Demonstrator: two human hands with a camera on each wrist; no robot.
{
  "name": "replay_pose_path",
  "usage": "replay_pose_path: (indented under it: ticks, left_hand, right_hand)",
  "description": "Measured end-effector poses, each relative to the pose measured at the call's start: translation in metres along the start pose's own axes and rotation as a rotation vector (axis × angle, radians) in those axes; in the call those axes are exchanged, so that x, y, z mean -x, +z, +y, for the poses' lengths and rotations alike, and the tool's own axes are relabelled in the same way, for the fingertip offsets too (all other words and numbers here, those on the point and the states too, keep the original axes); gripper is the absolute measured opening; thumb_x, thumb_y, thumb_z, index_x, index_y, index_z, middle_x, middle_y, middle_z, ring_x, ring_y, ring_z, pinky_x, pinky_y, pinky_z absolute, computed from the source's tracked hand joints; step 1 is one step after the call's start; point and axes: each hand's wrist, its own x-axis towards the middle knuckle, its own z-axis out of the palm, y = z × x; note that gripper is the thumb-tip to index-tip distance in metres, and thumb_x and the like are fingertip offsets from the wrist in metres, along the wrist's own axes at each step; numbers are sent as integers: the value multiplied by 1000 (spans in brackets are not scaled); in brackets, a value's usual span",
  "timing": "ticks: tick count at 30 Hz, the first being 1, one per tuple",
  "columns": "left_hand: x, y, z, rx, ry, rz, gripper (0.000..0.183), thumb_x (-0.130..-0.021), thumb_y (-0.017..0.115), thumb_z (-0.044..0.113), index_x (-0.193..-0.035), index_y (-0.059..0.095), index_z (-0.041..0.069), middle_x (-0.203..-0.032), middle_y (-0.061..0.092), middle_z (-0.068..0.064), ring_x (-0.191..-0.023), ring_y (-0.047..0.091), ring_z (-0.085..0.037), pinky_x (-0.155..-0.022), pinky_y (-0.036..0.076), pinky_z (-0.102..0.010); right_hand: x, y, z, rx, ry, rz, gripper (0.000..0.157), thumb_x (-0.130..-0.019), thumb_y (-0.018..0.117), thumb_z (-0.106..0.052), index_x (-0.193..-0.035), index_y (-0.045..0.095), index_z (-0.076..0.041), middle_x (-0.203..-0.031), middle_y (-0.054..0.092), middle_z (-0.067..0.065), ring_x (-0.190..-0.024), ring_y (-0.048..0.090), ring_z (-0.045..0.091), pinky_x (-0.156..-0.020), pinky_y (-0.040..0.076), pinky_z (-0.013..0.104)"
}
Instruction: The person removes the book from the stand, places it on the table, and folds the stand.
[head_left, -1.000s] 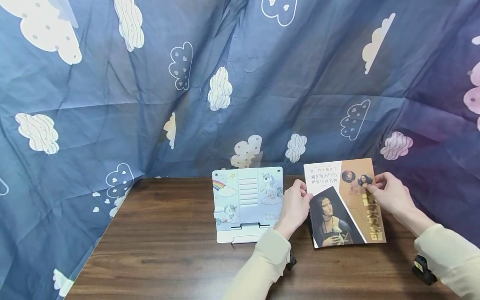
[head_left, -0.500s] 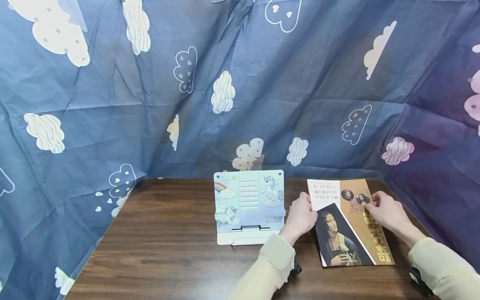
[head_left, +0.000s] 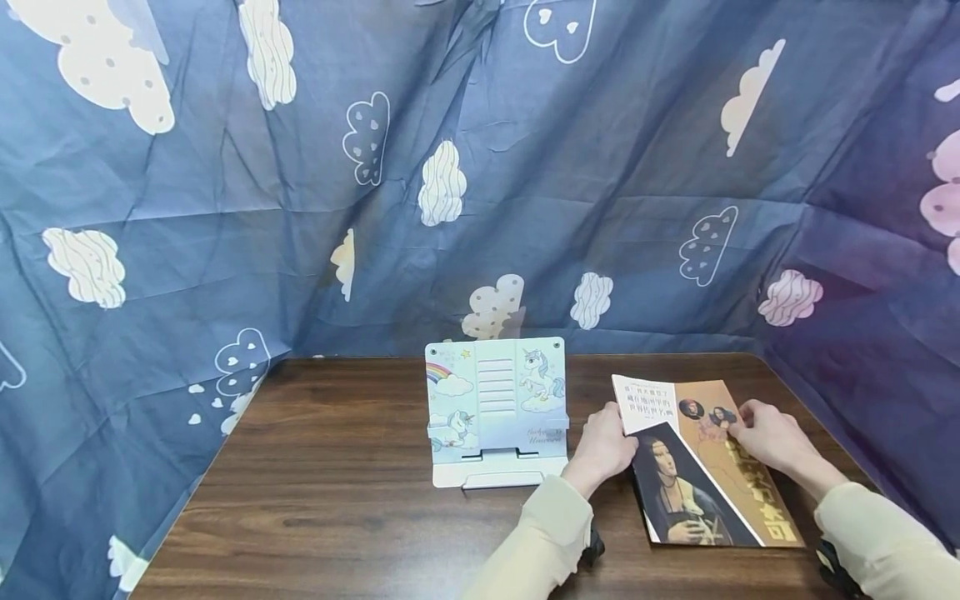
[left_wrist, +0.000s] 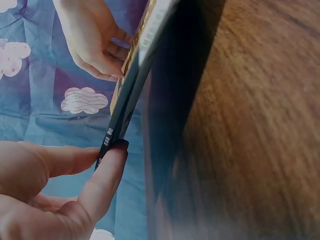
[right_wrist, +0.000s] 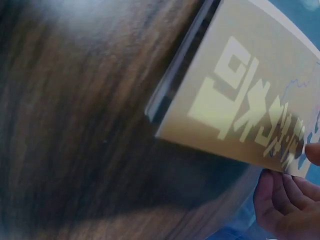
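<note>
A paperback book (head_left: 678,492), with a portrait painting and gold lettering on its white and brown cover, is at the right of the head view. My left hand (head_left: 602,450) pinches its left edge; in the left wrist view the thumb and a finger (left_wrist: 102,180) close on the dark spine. On the opposite side, my right hand (head_left: 776,437) pinches the right edge, thumb on the cover and fingers curled beneath. The book lies tilted, its near edge low over the table; whether it touches cannot be told. Left of the hands stands a unicorn-printed book stand (head_left: 495,417).
The dark wooden table (head_left: 322,500) reaches back to a blue cloud-print curtain (head_left: 390,250), which also hangs along both sides. The book stand's lower ledge faces the front, close to my left wrist.
Both hands have brought the book down and nearer to the front of the table, and it has tipped from nearly upright to flatter. The book stand has stayed in place.
</note>
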Motion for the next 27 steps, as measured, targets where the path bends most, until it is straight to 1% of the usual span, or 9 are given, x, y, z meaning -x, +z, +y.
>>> replay_pose_path:
  ticks: [3, 6, 10, 13, 15, 18, 20, 23, 27]
  left_hand:
    - [1, 4, -2, -33, 4, -6, 36, -85, 73, 12, -118, 61, 11, -98, 68, -3, -85, 65, -14, -68, 50, -28]
    - [3, 7, -5, -67, 5, -9, 34, -82, 75, 12, -114, 62, 11, -94, 68, -2, -84, 66, -15, -66, 49, -28]
    - [2, 8, -6, -88, 16, 8, 33, -79, 77, 12, -109, 64, 11, -89, 68, -2, -81, 66, -17, -65, 49, -28]
    - [1, 8, -7, -93, 22, 22, 33, -76, 77, 10, -107, 66, 11, -88, 68, -2, -81, 66, -18, -65, 50, -29]
    - [0, 9, -7, -105, 24, 25, 33, -75, 78, 9, -106, 68, 12, -89, 69, -2, -81, 66, -18, -66, 51, -28]
    - [-1, 12, -8, -148, 32, 28, 29, -74, 79, 11, -102, 69, 13, -89, 70, -2, -82, 67, -19, -66, 51, -28]
    - [-3, 13, -9, -184, 43, 27, 27, -75, 79, 13, -100, 70, 13, -89, 71, -1, -84, 68, -19, -68, 51, -28]
    - [-4, 15, -11, -216, 58, 11, 24, -78, 78, 16, -101, 73, 15, -91, 71, 0, -88, 68, -18, -74, 51, -27]
    - [-5, 17, -13, -226, 54, -14, 23, -80, 77, 17, -104, 74, 16, -91, 71, 1, -90, 67, -17, -80, 50, -27]
  right_hand:
    - [3, 2, 2, 9, -2, -23, 27, -90, 58, -16, -96, 55, 10, -81, 61, 16, -72, 57, 31, -59, 43, 40]
    - [6, 5, 5, 12, -1, -49, 28, -90, 59, -16, -96, 56, 11, -82, 62, 17, -73, 58, 31, -59, 44, 41]
    - [7, 7, 6, 33, -10, -42, 25, -89, 58, -15, -95, 59, 10, -82, 64, 17, -73, 59, 30, -60, 45, 41]
    - [6, 5, 6, 41, -11, -39, 24, -89, 57, -13, -94, 60, 10, -82, 65, 16, -73, 59, 29, -61, 46, 42]
    - [6, 5, 7, 42, -6, -48, 26, -89, 58, -13, -96, 60, 11, -84, 65, 18, -74, 60, 31, -63, 47, 44]
    - [7, 5, 7, 42, 2, -51, 26, -89, 58, -14, -97, 60, 11, -84, 65, 18, -75, 60, 30, -63, 47, 45]
    - [7, 6, 8, 42, 4, -51, 25, -89, 58, -14, -96, 61, 11, -84, 66, 17, -74, 60, 29, -63, 46, 44]
    - [8, 7, 8, 41, -1, -52, 20, -89, 57, -13, -90, 62, 6, -79, 64, 12, -70, 56, 25, -59, 43, 40]
    - [10, 8, 7, 37, -14, -52, 16, -90, 55, -12, -85, 62, 1, -73, 58, 5, -65, 51, 22, -56, 39, 36]
